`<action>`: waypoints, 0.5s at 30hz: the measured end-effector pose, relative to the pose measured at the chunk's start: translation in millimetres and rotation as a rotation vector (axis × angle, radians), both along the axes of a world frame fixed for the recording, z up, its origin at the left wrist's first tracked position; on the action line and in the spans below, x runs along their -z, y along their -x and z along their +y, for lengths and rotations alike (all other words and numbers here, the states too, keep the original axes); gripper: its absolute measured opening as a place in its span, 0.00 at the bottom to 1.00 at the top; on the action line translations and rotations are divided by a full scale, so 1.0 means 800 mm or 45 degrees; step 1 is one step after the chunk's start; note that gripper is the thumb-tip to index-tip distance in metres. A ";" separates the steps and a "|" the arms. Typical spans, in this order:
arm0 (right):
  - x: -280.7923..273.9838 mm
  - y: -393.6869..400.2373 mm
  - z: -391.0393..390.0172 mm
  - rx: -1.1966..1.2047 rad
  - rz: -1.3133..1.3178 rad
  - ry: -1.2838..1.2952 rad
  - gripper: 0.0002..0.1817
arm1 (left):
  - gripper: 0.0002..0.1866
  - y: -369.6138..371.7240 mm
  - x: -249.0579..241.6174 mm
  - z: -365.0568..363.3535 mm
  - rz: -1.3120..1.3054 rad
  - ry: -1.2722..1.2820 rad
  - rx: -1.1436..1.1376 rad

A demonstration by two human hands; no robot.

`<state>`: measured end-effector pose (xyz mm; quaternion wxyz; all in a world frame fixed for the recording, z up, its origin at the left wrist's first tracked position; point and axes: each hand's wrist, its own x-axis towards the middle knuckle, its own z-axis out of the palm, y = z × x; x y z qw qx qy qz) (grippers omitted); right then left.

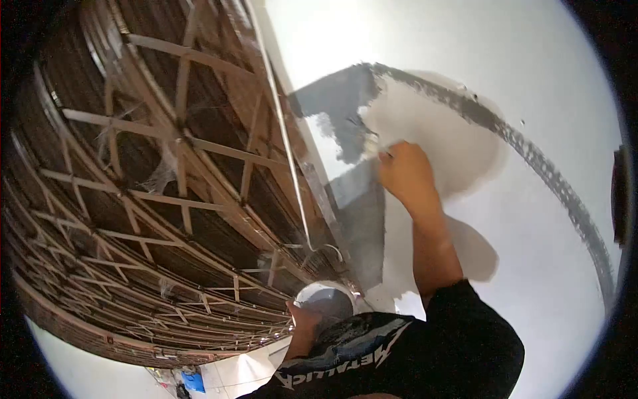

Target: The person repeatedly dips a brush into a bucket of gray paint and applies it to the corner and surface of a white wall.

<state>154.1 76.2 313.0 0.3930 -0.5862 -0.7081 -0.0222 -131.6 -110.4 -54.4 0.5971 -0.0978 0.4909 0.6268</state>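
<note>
My right hand [407,174] is closed around a paintbrush [370,145], and its pale bristles press against the wall at the edge of wet grey paint [349,100]. Most of the brush handle is hidden by my fingers. Low in the view, my left hand [306,318] grips the side of a white bucket [354,300], which holds grey paint [329,302]. The grey area runs along the wall's upper edge, with a white unpainted patch [321,149] inside it.
A roof underside with metal trusses [179,143] fills the left. A white cable [282,126] runs along the wall's edge. One thin grey painted band [531,156] curves across the white wall [551,86]. Far below lies a blue object [193,381] on the floor.
</note>
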 end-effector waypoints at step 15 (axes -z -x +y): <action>-0.030 0.040 -0.002 -0.051 -0.041 -0.010 0.10 | 0.42 -0.005 -0.060 0.023 -0.043 -0.143 -0.010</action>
